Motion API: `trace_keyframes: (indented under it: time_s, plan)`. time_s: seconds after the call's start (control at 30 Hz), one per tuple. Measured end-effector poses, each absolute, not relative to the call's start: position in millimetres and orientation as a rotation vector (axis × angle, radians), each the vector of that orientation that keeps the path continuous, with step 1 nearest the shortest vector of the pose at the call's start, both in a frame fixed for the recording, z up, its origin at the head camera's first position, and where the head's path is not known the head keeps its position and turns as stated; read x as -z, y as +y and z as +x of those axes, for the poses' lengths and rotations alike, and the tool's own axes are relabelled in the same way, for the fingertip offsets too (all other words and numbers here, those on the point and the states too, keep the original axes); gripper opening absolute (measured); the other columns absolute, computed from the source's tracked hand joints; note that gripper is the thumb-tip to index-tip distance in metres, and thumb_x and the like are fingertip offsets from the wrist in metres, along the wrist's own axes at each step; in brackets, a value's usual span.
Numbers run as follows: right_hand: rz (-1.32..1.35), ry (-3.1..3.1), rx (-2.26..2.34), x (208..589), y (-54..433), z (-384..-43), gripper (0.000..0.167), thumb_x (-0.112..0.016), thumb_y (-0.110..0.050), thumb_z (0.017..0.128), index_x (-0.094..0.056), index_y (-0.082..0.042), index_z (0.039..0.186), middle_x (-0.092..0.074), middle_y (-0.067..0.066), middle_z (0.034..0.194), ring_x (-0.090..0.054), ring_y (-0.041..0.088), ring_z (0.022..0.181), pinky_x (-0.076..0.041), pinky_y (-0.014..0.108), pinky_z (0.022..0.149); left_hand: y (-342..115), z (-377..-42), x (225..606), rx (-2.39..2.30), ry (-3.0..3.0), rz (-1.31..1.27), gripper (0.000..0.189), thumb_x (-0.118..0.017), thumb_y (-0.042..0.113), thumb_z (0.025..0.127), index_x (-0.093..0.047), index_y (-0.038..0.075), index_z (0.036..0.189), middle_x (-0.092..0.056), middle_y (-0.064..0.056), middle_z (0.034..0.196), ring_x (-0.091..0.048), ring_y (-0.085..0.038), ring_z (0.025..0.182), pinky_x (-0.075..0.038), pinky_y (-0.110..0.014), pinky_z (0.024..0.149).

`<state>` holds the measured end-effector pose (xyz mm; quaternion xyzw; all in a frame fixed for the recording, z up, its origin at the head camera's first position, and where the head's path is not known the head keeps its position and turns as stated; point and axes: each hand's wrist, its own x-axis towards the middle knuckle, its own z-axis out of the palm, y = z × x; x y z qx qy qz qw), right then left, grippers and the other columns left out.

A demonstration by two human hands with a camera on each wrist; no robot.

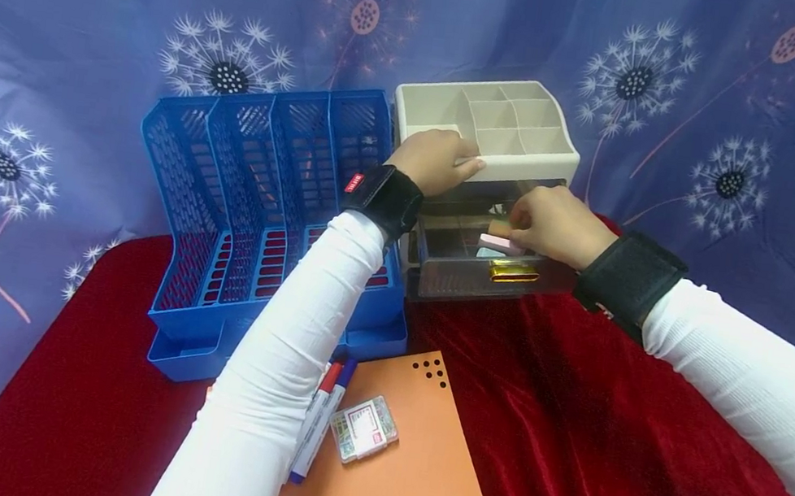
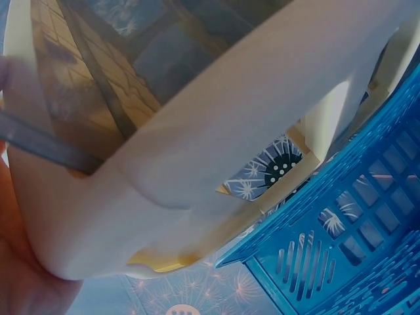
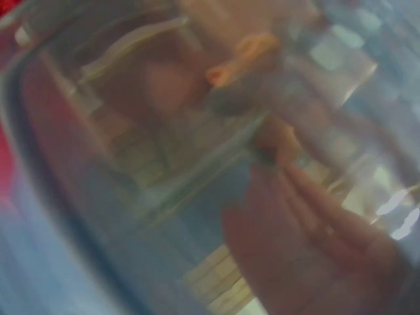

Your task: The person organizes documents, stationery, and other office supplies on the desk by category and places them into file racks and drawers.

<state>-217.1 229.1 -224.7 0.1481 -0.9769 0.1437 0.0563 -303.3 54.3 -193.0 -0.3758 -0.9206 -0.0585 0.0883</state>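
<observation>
A cream desk organizer (image 1: pixel 525 164) with top compartments stands at the back. My left hand (image 1: pixel 437 160) grips its front upper rim; in the left wrist view only part of this hand (image 2: pixel 26 262) shows beside the organizer's side. Below, a see-through drawer (image 1: pixel 453 275) with a gold handle (image 1: pixel 513 273) is pulled out. My right hand (image 1: pixel 558 224) reaches into it, fingers curled, pinching small pastel blocks, with a pink block (image 1: pixel 501 245) at the fingertips. The right wrist view is blurred and shows the right hand (image 3: pixel 315 243) through clear plastic.
A blue file rack (image 1: pixel 213 317) stands left of the organizer. On an orange sheet (image 1: pixel 417 463) lie red and blue markers (image 1: pixel 322 419) and a small clear box (image 1: pixel 365 429). Dark red cloth (image 1: pixel 604 435) covers the table; a patterned blue curtain (image 1: pixel 468 19) hangs behind.
</observation>
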Motion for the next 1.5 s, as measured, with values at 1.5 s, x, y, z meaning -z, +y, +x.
trace_keyframes:
  time_s: [1.5]
  plan:
    - [0.624,-2.58,-0.443,212,226,-184,0.017,-0.065,-0.004,0.081,-0.068,0.003,0.096,-0.067,0.019,0.09,-0.063,0.032,0.081,-0.047,0.05,0.073,55,-312,193,0.136,-2.726,-1.142,0.035,-0.039,0.037,0.101,-0.063,0.011,0.105,-0.056,-0.001,0.088,-0.052,-0.018,0.088,-0.039,-0.034,0.084]
